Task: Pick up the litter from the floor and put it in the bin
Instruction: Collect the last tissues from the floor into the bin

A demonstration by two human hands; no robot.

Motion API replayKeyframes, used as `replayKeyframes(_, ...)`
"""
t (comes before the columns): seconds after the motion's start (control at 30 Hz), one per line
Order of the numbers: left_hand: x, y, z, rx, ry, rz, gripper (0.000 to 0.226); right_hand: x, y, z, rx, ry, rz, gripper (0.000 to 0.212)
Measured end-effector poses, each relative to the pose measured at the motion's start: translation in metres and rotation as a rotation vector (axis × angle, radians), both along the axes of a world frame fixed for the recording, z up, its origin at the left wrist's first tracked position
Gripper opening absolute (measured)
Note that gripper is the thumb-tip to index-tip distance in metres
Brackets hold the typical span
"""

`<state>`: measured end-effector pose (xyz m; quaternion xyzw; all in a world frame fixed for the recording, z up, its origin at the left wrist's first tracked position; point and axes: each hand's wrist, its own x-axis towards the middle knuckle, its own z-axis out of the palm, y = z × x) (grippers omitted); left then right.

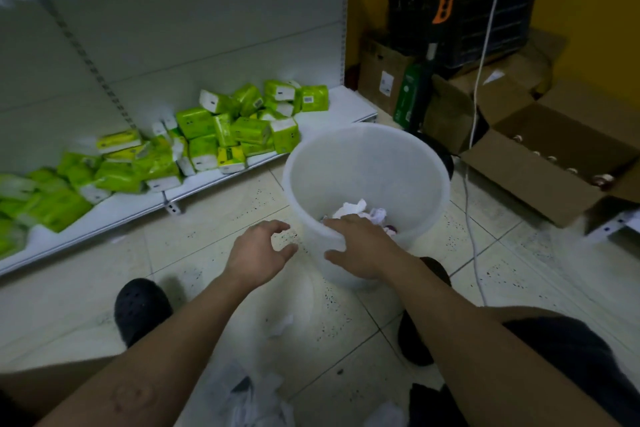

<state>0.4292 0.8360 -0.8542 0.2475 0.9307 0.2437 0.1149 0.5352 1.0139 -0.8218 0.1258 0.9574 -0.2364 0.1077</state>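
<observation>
Litter [282, 324], location: pale tiled floor [214, 218], on the near side of the bin [363, 163], between the two black shoes [142, 308]. Form: single scrap of crumpled white paper, apart from both hands.

Further white scraps [256, 402]: on the floor at the bottom edge of view, between the forearms, blurred.

Contents of bin: crumpled white paper [353, 208] at the bottom, beside a small purple item [391, 229] too indistinct to identify.

Bin, description: round, translucent white, upright on the floor, just in front of the lowest shelf board [332, 114].

Left hand [258, 251]: holding nothing. Fingers and thumb curved apart in a wide C, just left of the bin wall, not touching it, above the tiles.

Right hand [356, 246]: on the near rim of the bin. Fingers hooked over the rim toward the inside, thumb against the outer wall, rim held between them.

Surroundings:
- Green tissue packs [242, 128] heaped loosely along the lowest shelf board, left of the bin.
- Open cardboard boxes [554, 163] on the floor to the right, against the yellow wall [588, 10].
- Black crate [485, 10] stacked on the boxes behind the bin.
- White cable [485, 80] hanging down in front of the crate and trailing across the tiles right of the bin.
</observation>
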Motion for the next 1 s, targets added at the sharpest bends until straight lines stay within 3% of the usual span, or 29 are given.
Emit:
replayKeyframes(0.2, 0.009, -0.074, -0.016, -0.116, -0.130, 0.061, 0.057, -0.007, -0.055, -0.015, -0.031, -0.051, 0.125, 0.064)
replayKeyframes(0.4, 0.017, -0.124, -0.056, -0.215, -0.320, 0.117, 0.059, -0.016, -0.076, -0.053, 0.060, -0.330, 0.228, 0.067)
replayKeyframes(0.67, 0.018, -0.156, -0.132, -0.356, -0.548, 0.173, 0.059, -0.026, -0.097, -0.138, -0.018, -0.608, 0.240, 0.064)
replayKeyframes(0.87, 0.020, -0.173, -0.195, -0.440, -0.679, 0.300, 0.053, -0.042, -0.126, -0.215, -0.081, -0.682, 0.190, 0.061)
replayKeyframes(1.0, 0.022, -0.183, -0.233, -0.473, -0.766, 0.447, 0.060, -0.053, -0.134, -0.256, -0.038, -0.584, 0.048, 0.054)
